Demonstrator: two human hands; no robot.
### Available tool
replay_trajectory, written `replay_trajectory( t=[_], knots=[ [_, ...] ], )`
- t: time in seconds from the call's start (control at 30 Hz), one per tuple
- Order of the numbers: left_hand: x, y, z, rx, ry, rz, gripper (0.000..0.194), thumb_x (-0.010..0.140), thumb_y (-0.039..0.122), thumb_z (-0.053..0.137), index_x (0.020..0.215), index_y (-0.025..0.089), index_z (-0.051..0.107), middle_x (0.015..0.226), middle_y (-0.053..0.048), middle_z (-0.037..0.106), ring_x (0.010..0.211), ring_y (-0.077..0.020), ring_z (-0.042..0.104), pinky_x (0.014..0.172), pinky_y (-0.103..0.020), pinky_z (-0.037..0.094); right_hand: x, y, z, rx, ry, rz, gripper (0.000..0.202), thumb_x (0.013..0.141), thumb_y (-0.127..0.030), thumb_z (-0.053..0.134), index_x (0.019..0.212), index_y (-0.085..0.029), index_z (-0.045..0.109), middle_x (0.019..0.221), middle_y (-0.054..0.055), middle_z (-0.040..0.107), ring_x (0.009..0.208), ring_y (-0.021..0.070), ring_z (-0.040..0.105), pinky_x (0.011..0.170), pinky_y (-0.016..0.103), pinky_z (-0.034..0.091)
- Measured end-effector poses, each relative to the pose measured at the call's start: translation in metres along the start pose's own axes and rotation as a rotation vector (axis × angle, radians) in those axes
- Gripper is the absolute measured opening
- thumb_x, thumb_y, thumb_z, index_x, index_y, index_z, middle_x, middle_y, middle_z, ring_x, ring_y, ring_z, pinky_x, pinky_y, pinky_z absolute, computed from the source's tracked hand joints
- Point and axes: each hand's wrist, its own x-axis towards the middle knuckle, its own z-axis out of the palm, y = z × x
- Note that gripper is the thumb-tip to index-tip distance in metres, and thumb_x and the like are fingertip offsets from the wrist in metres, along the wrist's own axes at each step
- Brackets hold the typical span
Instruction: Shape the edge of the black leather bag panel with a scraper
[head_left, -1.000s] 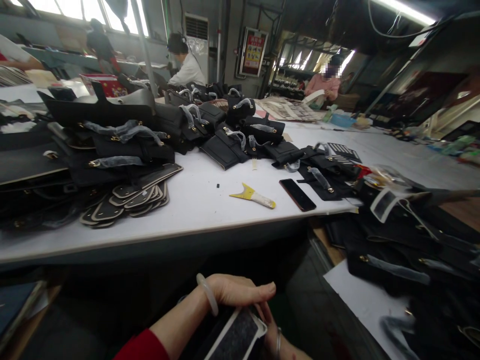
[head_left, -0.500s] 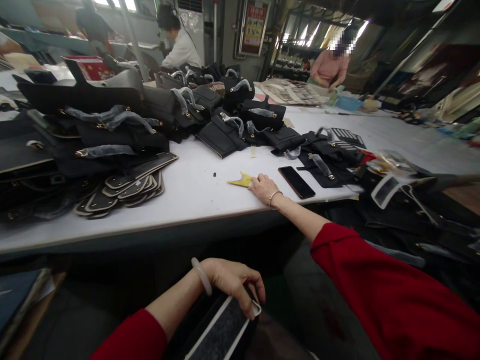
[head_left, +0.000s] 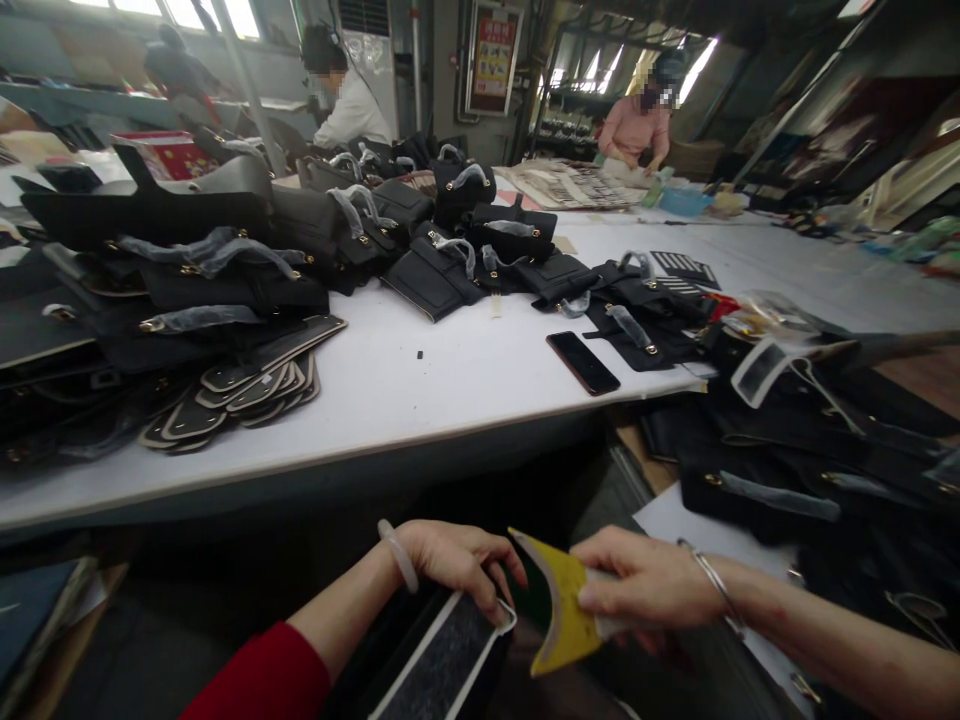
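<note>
My left hand (head_left: 461, 565) grips the upper end of a dark bag piece with pale edges (head_left: 439, 665), held below the table's front edge. My right hand (head_left: 637, 580) is closed on a yellow piece with a curved, two-pointed end (head_left: 564, 605). The yellow piece is just right of my left fingers, apart from them. Its inner end is hidden in my right fingers. The lower part of the bag piece runs out of the frame.
On the white table (head_left: 375, 395) lie a phone (head_left: 583, 362), stacked dark rounded panels (head_left: 240, 395) and black bags with wrapped handles (head_left: 435, 270). More black bags (head_left: 757, 480) are heaped at right. People work across the table.
My right hand has lifted the yellow piece off the table and brought it down and toward me, beside my left hand. My left hand still holds the bag piece. The view has shifted slightly.
</note>
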Motion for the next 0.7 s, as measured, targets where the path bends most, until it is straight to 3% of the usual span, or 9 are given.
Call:
replay_trajectory(
  t=[0.1, 0.2, 0.3, 0.43, 0.7],
  knots=[
    [-0.003, 0.000, -0.001, 0.034, 0.034, 0.001, 0.095, 0.036, 0.034, 0.093, 0.122, 0.018, 0.057, 0.097, -0.003, 0.069, 0.092, -0.0218, 0.063, 0.083, -0.032, 0.049, 0.012, 0.012, 0.031, 0.071, -0.001, 0.077, 0.016, 0.082, -0.029, 0.052, 0.089, -0.017, 0.059, 0.061, -0.001, 0.059, 0.037, 0.0062, 0.048, 0.032, 0.012, 0.038],
    [-0.008, 0.000, -0.003, 0.143, 0.086, 0.006, 0.108, 0.041, 0.033, 0.092, 0.140, 0.017, 0.048, 0.113, -0.008, 0.068, 0.106, -0.0285, 0.061, 0.089, -0.037, 0.049, 0.022, 0.013, 0.045, 0.078, 0.061, 0.109, 0.014, 0.085, -0.028, 0.050, 0.087, -0.016, 0.058, 0.057, -0.002, 0.056, 0.034, 0.0074, 0.046, 0.028, 0.013, 0.036],
    [-0.010, 0.000, -0.005, 0.262, 0.099, 0.021, 0.113, 0.047, 0.038, 0.089, 0.147, 0.015, 0.041, 0.119, -0.011, 0.067, 0.109, -0.0313, 0.061, 0.088, -0.037, 0.051, 0.027, 0.011, 0.050, 0.107, 0.056, 0.128, 0.017, 0.088, -0.030, 0.048, 0.088, -0.016, 0.057, 0.053, -0.003, 0.054, 0.032, 0.0075, 0.043, 0.027, 0.013, 0.036],
    [-0.011, 0.000, -0.005, 0.257, 0.092, 0.040, 0.116, 0.051, 0.044, 0.087, 0.150, 0.014, 0.035, 0.117, -0.011, 0.068, 0.108, -0.0310, 0.063, 0.087, -0.036, 0.052, 0.027, 0.011, 0.051, 0.109, 0.061, 0.138, 0.020, 0.089, -0.034, 0.048, 0.088, -0.016, 0.057, 0.052, -0.003, 0.054, 0.032, 0.0082, 0.044, 0.027, 0.014, 0.036],
    [-0.013, 0.003, -0.005, 0.264, 0.106, 0.073, 0.119, 0.050, 0.049, 0.086, 0.151, 0.011, 0.034, 0.116, -0.014, 0.068, 0.107, -0.0328, 0.062, 0.089, -0.039, 0.051, 0.027, 0.005, 0.056, 0.113, 0.122, 0.171, 0.015, 0.087, -0.030, 0.048, 0.082, -0.017, 0.056, 0.049, -0.004, 0.052, 0.028, 0.0081, 0.042, 0.024, 0.014, 0.034]
  ],
)
